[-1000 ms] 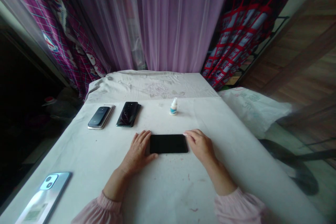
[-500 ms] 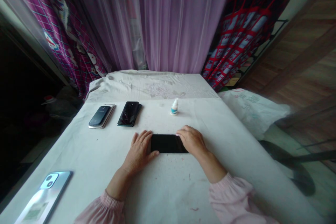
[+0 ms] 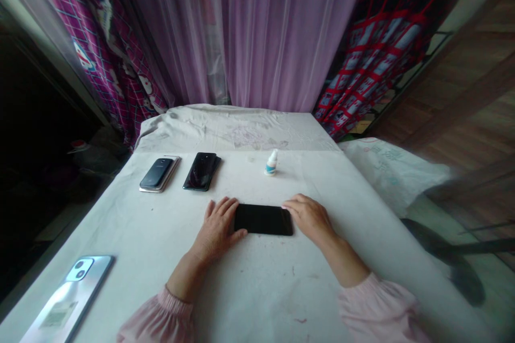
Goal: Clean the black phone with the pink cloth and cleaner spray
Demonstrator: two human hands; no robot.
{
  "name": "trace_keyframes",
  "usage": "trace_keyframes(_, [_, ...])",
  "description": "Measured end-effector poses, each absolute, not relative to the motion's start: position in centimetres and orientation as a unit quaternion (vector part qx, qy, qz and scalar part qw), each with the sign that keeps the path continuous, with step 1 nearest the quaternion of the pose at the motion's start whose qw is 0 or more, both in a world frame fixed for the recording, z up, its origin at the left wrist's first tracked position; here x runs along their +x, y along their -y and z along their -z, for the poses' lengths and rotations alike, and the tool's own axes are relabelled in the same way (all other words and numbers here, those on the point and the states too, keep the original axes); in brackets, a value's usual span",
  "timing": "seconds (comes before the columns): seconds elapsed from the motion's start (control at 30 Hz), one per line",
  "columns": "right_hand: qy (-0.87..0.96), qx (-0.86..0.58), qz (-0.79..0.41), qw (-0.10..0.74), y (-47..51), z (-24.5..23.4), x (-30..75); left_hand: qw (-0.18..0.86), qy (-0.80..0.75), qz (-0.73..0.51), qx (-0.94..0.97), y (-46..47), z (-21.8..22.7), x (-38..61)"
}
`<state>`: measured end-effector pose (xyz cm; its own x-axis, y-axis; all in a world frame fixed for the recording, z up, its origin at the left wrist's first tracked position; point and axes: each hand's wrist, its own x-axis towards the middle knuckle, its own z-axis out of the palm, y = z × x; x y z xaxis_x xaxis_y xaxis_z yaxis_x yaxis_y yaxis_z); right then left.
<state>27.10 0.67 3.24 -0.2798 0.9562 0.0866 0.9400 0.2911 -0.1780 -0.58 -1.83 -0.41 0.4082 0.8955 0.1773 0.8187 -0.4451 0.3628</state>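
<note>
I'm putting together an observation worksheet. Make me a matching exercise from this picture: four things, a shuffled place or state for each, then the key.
1. Left hand
2. Small white plastic bottle
3. Silvery-blue rectangular phone
4. Sheer purple fabric curtain

A. Lying with its camera side up
B. Hanging beyond the white-clothed table
C. Touching one end of a black rectangular phone
D. Standing upright

Pairs: 1-C, 2-D, 3-A, 4-B

The left hand covers part of the left end of a flat black rectangular phone. A shiny silver-blue phone and two pink gathered fabric sleeves run off the bottom edge. The blue label on a small white bottle is unreadably small.
</note>
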Motion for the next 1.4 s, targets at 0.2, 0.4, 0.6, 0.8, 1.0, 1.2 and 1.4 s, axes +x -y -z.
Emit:
trace_keyframes(0.2, [0.815,-0.568,-0.058,0.099,-1.3,-3.2,23.0,0.108,-0.516,-0.179,0.831,1.8,0.3,-0.5])
trace_keyframes(0.4, [0.824,-0.553,-0.062,0.107,-1.4,-3.2,21.6,0.103,-0.514,-0.184,0.831,1.9,0.4,-0.5])
trace_keyframes(0.6, [0.802,-0.586,-0.044,0.104,-0.7,-3.0,26.7,0.108,-0.511,-0.185,0.832,1.9,0.2,-0.4])
trace_keyframes(0.8, [0.807,-0.576,-0.038,0.124,-0.8,-2.8,24.4,0.097,-0.511,-0.184,0.834,1.8,0.5,-0.4])
trace_keyframes(1.0, [0.821,-0.534,-0.072,0.187,-0.9,-2.7,20.2,0.078,-0.509,-0.188,0.836,1.8,0.7,-0.5])
trace_keyframes(1.2, [0.742,-0.588,-0.077,0.312,0.5,-1.6,24.5,0.054,-0.529,-0.208,0.821,2.5,0.9,0.6])
trace_keyframes(1.4, [0.733,-0.605,-0.061,0.305,0.5,-1.0,26.4,0.039,-0.513,-0.231,0.826,4.8,1.5,3.1])
